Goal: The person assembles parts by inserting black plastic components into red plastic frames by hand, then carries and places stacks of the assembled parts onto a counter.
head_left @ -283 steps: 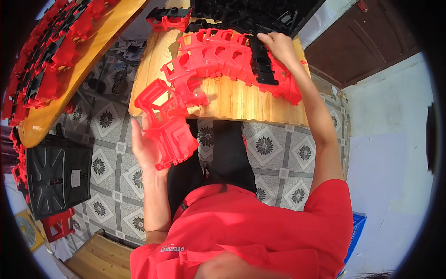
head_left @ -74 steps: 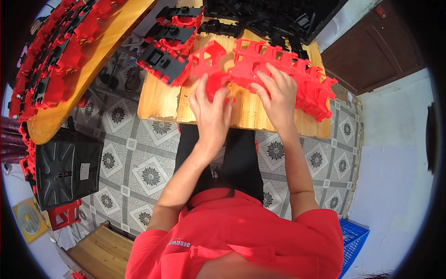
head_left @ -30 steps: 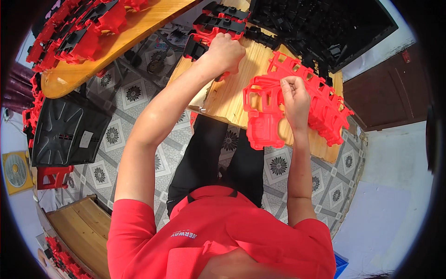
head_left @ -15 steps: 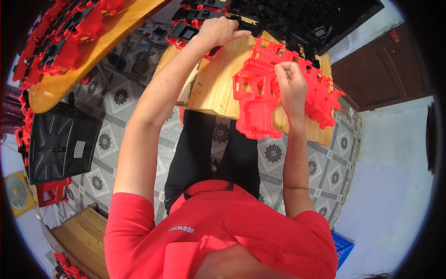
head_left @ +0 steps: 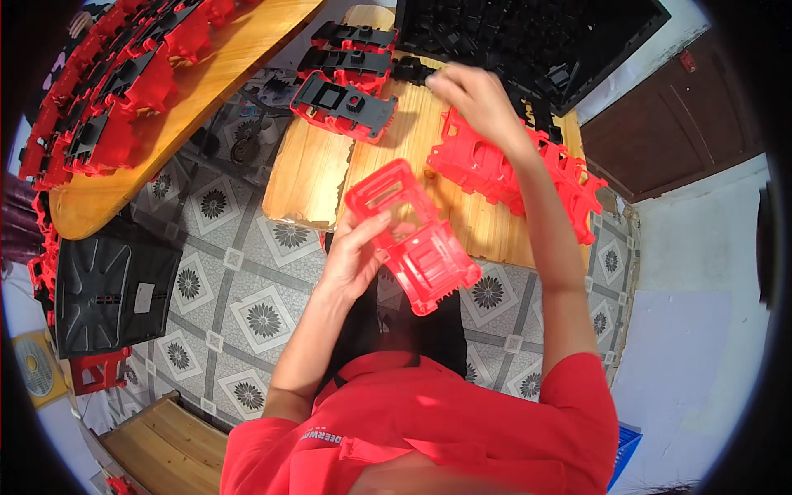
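My left hand (head_left: 353,257) grips a red plastic housing (head_left: 412,239), an open frame with a ribbed lower half, held tilted above the near edge of the wooden table (head_left: 309,177). Over the table's far part is my right hand (head_left: 477,97), its fingers curled together beside small black plastic parts (head_left: 411,69). Whatever those fingers hold, if anything, cannot be made out. Under the right forearm lies a row of red plastic housings (head_left: 477,169). To the left of the black parts stand several red housings with black inserts (head_left: 351,103).
A large black tray (head_left: 528,41) of black parts stands at the back. On the left, another wooden table (head_left: 91,194) carries rows of red-and-black assemblies (head_left: 148,78). Below it are a black plastic case (head_left: 115,280) and a red stool (head_left: 99,367). A brown door (head_left: 668,115) is at right.
The red housing has passed from my right hand to my left and come nearer to me. My right hand has moved forward to the black parts; my left has drawn back from there.
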Available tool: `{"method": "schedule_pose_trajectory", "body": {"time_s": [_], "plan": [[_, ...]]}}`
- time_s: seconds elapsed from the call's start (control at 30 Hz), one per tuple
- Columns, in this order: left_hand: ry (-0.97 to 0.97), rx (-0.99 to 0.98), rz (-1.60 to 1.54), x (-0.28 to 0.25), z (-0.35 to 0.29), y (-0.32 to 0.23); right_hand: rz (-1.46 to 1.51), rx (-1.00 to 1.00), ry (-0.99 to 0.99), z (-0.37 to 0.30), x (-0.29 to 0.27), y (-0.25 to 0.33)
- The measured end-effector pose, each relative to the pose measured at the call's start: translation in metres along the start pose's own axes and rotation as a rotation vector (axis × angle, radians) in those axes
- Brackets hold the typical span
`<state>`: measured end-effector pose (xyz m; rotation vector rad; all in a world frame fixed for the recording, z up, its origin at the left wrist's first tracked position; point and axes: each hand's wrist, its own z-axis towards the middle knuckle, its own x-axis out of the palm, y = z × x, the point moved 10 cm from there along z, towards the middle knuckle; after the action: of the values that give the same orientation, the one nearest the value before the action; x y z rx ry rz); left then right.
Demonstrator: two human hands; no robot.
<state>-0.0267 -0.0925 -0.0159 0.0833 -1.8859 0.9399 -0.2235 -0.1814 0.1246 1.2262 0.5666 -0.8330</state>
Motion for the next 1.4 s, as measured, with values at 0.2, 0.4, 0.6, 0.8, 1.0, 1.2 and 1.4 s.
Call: {"method": "schedule_pose_trajectory", "body": {"time_s": [0.2,0.4,0.6,0.8,1.0,1.2,1.4], "plan": [[-0.05,0.085,-0.103,-0.012,-0.009,-0.005,-0.502,0.042,0.119,0.127,0.059,-0.111],[-0.098,0.112,-0.038,-0.031,-0.023,-0.008,-0.596,0.098,0.161,0.122,0.061,-0.114],[-0.123,0.024,-0.048,-0.022,-0.014,0.003,-0.38,-0.092,-0.257,0.066,-0.019,-0.077],[-0.044,0.033,-0.19,-0.009,-0.024,0.005,0.188,-0.019,-0.638,-0.094,-0.097,-0.045],[-0.023,0.04,-0.281,-0.003,-0.018,0.011,-0.27,0.32,-0.506,-0.196,-0.074,-0.066],[-0.01,0.109,-0.151,0.009,-0.02,0.002,-0.685,-0.183,-0.577,-0.176,-0.117,0.015],[0.018,0.158,-0.044,0.02,-0.019,-0.003,-0.422,-0.23,0.081,-0.089,-0.045,-0.055]]}}
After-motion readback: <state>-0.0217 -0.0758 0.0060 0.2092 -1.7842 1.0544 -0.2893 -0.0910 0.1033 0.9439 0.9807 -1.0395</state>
